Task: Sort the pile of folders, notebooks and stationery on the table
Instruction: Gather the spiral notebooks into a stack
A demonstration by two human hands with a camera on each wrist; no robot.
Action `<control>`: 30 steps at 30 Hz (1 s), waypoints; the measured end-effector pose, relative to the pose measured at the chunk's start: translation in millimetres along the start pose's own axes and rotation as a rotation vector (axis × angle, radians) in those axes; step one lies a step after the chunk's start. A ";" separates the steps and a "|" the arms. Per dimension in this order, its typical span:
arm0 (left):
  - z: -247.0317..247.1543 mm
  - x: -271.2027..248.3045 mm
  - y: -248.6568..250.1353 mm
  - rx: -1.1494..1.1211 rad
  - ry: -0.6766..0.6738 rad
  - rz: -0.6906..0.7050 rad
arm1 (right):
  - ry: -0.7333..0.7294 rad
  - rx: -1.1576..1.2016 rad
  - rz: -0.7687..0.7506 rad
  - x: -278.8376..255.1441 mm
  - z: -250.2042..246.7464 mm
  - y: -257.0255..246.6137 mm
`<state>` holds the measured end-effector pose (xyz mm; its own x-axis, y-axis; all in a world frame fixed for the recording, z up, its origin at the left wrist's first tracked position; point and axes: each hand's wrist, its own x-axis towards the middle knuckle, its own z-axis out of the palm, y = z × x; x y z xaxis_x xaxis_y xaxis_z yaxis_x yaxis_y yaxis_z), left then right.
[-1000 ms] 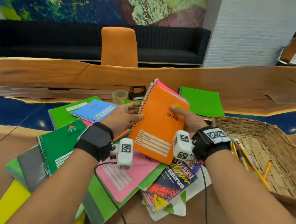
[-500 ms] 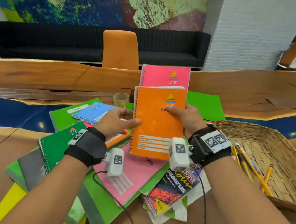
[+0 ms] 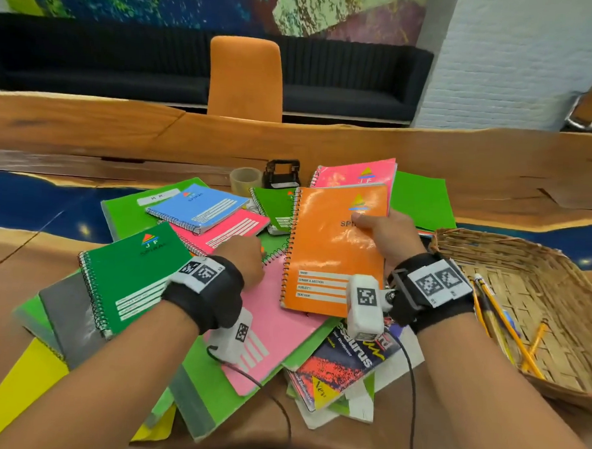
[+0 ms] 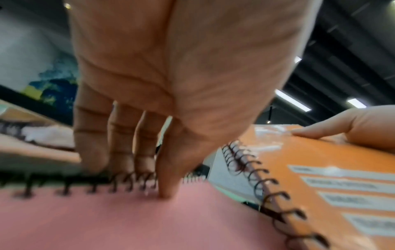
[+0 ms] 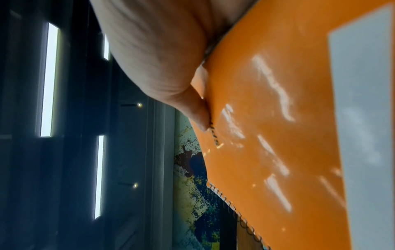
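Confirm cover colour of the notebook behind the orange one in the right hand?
Bright pink, on the spiral notebook showing above the orange notebook; clearest in the head view.

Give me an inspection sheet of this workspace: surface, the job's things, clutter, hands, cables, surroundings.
Surface: wooden table with blue inlay bands.
Job's things: orange spiral notebook with a pink notebook behind it, both lifted; a pile of green, blue and pink notebooks and folders; thesaurus at the pile's near edge; wicker basket holding pencils.
Clutter: tape roll and a black desk item behind the pile.
Hands: right hand grips the orange notebook, thumb on its cover; left hand fingertips press the large pink notebook near its spiral.
Cables: black cables trail from the wrist cameras.
Surroundings: orange chair, dark sofa, mural, white brick wall.
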<state>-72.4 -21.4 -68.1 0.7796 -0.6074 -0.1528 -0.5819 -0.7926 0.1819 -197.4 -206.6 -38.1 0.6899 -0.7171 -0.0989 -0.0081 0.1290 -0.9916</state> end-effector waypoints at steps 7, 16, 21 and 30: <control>-9.1 -0.2 -13.7 -0.352 -0.021 -0.033 | -0.047 0.062 0.095 -12.0 -8.1 0.0; -48.8 -19.4 -19.7 -1.264 0.259 -0.054 | -0.208 0.248 -0.006 -29.1 7.3 -8.7; -50.4 -20.1 -12.7 -1.573 0.411 0.022 | -0.228 0.241 -0.113 -32.7 24.4 -5.1; -44.5 -43.6 10.2 -1.735 0.481 0.414 | -0.043 0.024 -0.683 -48.0 51.6 -3.3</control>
<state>-102.0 -0.6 -16.4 0.8385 -0.4125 0.3560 -0.1099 0.5120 0.8519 -193.1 -137.3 -25.8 0.5627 -0.6150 0.5524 0.4549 -0.3276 -0.8281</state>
